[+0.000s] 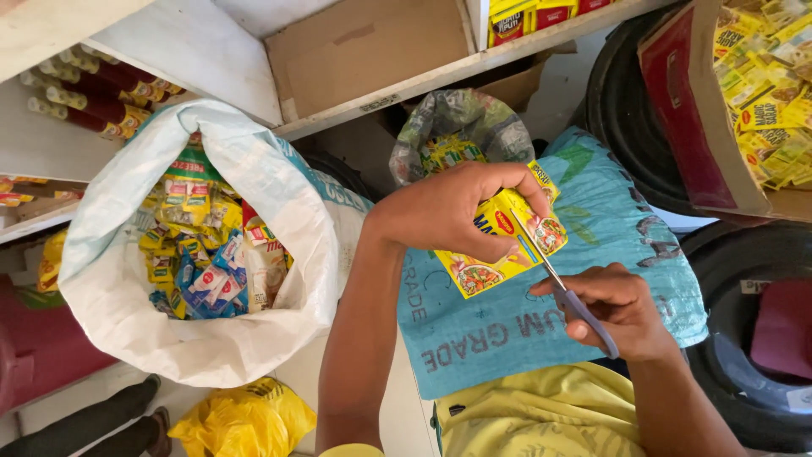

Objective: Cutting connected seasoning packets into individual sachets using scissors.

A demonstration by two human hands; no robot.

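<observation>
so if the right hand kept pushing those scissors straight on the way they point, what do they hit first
Probably the yellow sachets held in the left hand: the scissors in the right hand point up-left with the tips already at the packet's edge. Beyond that, depth is unclear.

Glossy packets, woven sacks, raw cardboard

The yellow noodle packets in the left hand are shiny plastic film; the scissors in the right hand have bright metal blades and a smooth matt handle. Under both hands lies a coarse woven blue sack; left of them stands a white woven sack, above them dull brown cardboard.
</observation>
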